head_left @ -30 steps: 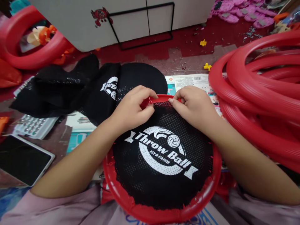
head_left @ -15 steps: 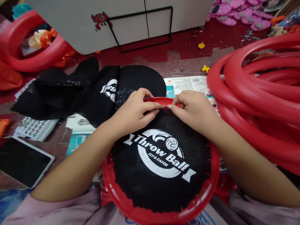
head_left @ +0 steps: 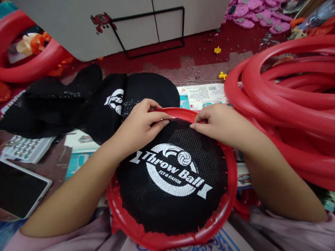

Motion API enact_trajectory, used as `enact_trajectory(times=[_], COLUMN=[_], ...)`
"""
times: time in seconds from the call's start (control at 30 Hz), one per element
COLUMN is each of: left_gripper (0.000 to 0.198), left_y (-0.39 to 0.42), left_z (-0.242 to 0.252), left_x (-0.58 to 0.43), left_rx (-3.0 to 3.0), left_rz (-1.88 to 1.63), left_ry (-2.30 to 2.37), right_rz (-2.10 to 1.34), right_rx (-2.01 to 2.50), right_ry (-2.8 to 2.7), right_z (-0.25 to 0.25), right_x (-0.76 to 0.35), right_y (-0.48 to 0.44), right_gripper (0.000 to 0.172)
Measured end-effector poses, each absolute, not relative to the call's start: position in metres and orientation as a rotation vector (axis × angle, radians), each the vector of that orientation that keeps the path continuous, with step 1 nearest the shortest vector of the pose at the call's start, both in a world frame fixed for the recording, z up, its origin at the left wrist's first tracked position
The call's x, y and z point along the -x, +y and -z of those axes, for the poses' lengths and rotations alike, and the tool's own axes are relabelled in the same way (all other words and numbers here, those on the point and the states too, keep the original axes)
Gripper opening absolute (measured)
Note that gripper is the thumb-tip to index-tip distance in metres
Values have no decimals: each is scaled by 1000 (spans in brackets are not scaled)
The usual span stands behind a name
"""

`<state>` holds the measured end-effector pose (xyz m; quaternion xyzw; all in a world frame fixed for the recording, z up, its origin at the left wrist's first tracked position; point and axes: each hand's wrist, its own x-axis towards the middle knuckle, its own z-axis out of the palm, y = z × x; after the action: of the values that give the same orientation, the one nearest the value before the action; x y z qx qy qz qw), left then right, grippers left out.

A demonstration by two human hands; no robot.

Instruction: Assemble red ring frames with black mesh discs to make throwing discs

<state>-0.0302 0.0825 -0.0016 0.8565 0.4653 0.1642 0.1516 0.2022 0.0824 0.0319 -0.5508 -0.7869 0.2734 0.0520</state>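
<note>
On my lap rests a red plastic ring with a round black mesh fabric across it, printed "Throw Ball" in white. My left hand is at the far left of the rim, thumb and index finger closed on the fabric's edge. Farther right along the same rim, my right hand pinches the fabric edge between thumb and curled fingers. Between the two hands a stretch of fabric edge lies against the red rim. The fingertips partly hide what they grip.
Several red rings are piled at right. Loose black mesh pieces lie beyond my left arm. At left are a tablet-like device and a white tray of small round pieces. A white cabinet stands ahead; yellow bits dot the floor.
My hands have moved farther apart along the far rim, baring more fabric edge between them. The whole view has shifted, so most things appear farther left.
</note>
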Motion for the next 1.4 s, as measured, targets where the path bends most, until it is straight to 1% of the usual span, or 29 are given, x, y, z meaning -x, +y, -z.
enact_trajectory(times=[0.1,0.23,0.3,0.43,0.63,0.87,1.1,1.23,1.4], left_gripper=[27,28,28,28,28,27,28,31,38], left_y=[83,83,83,84,85,84,84,83,81], left_z=[2,4,4,5,5,6,6,6,8], left_x=[30,30,30,32,33,34,34,32,30], left_rx=[-2457,-2444,-2452,-2473,-2529,-2556,-2531,-2609,-2708], left_rz=[-459,-489,-513,-524,-499,-504,-502,-479,-436], left_ry=[1340,1342,1330,1281,1267,1241,1252,1258,1262], right_rz=[-746,-494,-450,-557,-593,-555,-664,-594,-599], right_rx=[1692,1700,1702,1672,1660,1678,1660,1622,1592], right_ry=[-2423,-2565,-2592,-2461,-2349,-2382,-2379,-2324,-2260], right_z=[-30,-33,-35,-35,-26,-22,-24,-22,-25], right_x=[-198,-195,-196,-199,-199,-200,-200,-200,-202], right_y=[82,77,76,78,86,88,86,85,86], right_gripper=[19,22,23,20,17,17,16,16,17])
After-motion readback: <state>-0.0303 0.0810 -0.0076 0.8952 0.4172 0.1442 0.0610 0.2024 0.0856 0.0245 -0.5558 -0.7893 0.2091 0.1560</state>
